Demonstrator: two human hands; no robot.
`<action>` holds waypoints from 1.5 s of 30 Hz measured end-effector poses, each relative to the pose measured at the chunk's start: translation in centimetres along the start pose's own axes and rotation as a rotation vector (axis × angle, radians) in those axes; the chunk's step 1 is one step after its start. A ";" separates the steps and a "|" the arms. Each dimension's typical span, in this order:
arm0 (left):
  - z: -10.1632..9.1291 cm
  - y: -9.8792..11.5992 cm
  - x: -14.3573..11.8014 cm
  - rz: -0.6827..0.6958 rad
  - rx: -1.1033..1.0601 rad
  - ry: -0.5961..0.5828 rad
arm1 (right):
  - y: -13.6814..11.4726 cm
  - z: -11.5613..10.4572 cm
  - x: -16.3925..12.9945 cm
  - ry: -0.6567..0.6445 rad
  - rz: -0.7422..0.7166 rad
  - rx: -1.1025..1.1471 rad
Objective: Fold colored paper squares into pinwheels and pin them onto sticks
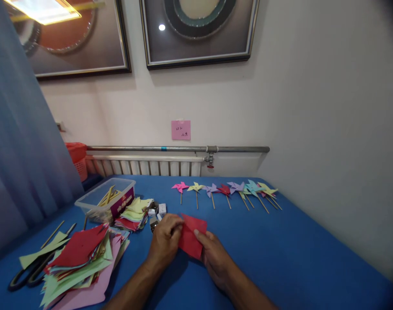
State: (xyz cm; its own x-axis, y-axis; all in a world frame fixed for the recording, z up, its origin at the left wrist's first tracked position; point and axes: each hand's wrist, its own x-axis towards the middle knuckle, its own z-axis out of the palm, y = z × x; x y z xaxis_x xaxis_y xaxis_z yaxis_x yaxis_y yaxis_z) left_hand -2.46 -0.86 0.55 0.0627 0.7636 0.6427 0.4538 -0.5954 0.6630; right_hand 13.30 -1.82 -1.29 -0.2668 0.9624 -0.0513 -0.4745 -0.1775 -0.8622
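A red square of paper [192,236] is held between my two hands above the blue tabletop. My left hand [166,237] is closed at the paper's left upper edge, with its fingers bent together. My right hand [214,254] grips the right side, thumb on top and fingers beneath. Just beyond my left hand are small open boxes [154,223] and little white boxes [162,209]; what lies inside is too small to make out. A large stack of coloured paper [82,249] with red on top lies left of my hands. Behind it sits a smaller stack [136,213].
Several paper pinwheels on sticks [211,189] lie in a row along the back right. A clear plastic tub [107,193] with thin sticks stands at the back left. Black-handled scissors [38,267] lie left, under a pale paper piece. A wall and radiator [144,165] border the table [280,258].
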 end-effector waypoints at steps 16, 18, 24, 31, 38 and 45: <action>-0.8 -0.5 -0.1 0.413 0.405 -0.129 | -0.4 0.2 -0.4 -0.001 0.011 0.019; -0.6 -0.7 -0.2 0.429 0.435 -0.131 | -0.5 0.2 -0.4 -0.016 0.005 0.013; -0.4 -0.9 -0.4 0.463 0.494 -0.126 | -0.2 0.0 -0.2 -0.001 0.013 0.009; -0.6 -0.7 -0.3 0.485 0.495 -0.130 | -0.5 0.1 -0.6 0.039 0.020 -0.038; -1.1 0.1 -0.2 0.457 0.405 -0.181 | -0.1 0.3 -0.1 0.065 -0.049 0.008; -1.7 1.3 0.4 0.077 0.028 -0.202 | 0.6 -0.9 0.8 0.154 -0.110 -0.085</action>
State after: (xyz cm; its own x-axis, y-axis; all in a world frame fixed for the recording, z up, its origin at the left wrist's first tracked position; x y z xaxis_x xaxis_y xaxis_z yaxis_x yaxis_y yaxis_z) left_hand -3.39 -1.81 2.33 0.2734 0.7527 0.5990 0.4653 -0.6484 0.6025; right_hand 13.58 -0.97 -2.35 -0.0827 0.9963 -0.0252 -0.4191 -0.0577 -0.9061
